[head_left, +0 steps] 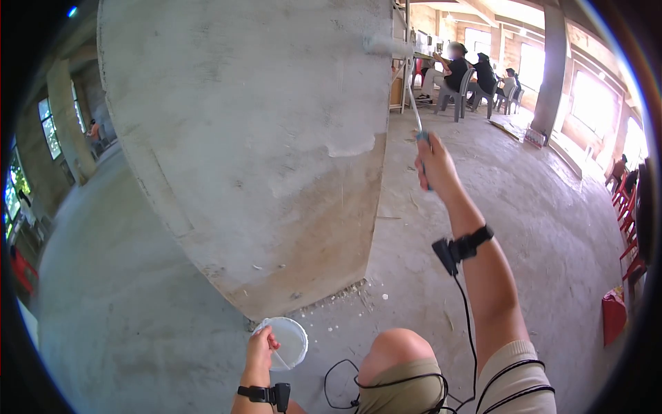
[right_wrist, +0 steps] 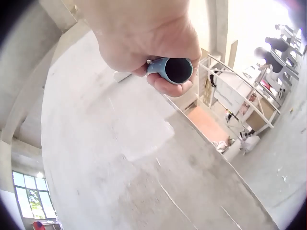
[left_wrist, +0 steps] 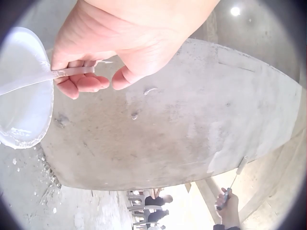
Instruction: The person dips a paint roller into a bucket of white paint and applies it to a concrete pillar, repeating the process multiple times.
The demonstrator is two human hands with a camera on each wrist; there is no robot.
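Note:
My right hand grips the blue handle of a paint roller. In the head view its pale roller sleeve lies across the upper right edge of a grey wall section. Low in front, my left hand holds a white plastic bucket by its strap handle, the fingers curled round the strap. Whitish liquid shows inside the bucket in the left wrist view. Lighter coating covers the upper wall, ending in an uneven edge above a bare brownish patch.
Crumbs and white drips lie along the wall's foot. A black cable runs from the right wrist across my lap. Seated people and grey chairs are at the back right. Red chairs line the far right.

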